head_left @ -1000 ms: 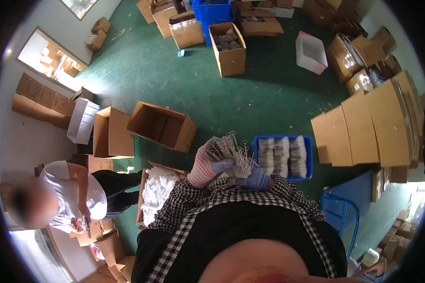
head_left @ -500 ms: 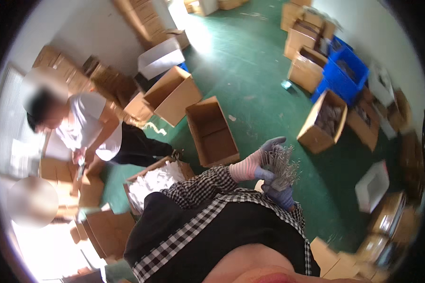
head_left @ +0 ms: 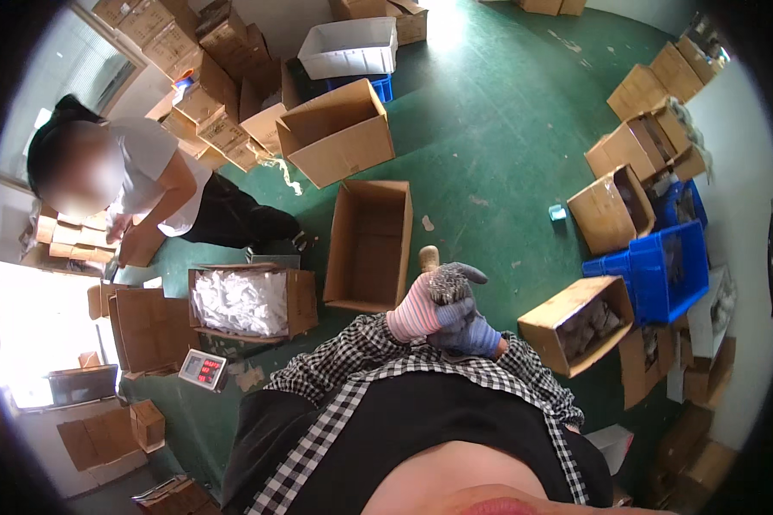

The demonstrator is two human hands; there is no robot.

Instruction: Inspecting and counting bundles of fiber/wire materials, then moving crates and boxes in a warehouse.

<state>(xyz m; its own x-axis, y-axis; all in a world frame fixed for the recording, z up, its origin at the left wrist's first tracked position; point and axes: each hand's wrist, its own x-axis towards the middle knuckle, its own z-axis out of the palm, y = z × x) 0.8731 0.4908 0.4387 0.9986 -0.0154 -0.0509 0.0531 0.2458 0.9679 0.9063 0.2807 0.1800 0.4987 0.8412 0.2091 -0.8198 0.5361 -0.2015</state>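
Observation:
My left hand (head_left: 442, 313), in a blue-grey glove with a pink striped cuff, is closed around a bundle of thin silvery metal wire pieces (head_left: 449, 281). From the other side, my right hand (head_left: 474, 336), in a blue-grey glove, closes on the lower part of the same bundle. Both hands are together in front of my body, and their fingers partly hide the bundle. Just beyond them shows a rounded tan thing (head_left: 429, 256) whose kind I cannot make out. Ahead and to the left of my hands stands an open cardboard box (head_left: 335, 257).
A carton of white pieces (head_left: 305, 300) stands left, near a digital scale display (head_left: 203, 370). Another person (head_left: 159, 184) bends over boxes at far left. Right are an open carton of wrapped goods (head_left: 545, 330) and blue crates (head_left: 691, 266). A white tub (head_left: 348, 53) stands farther back.
The view has shifted. My hands have drawn closer together around the wire bundle, whose wires no longer fan out as widely. The other person leans lower over the boxes.

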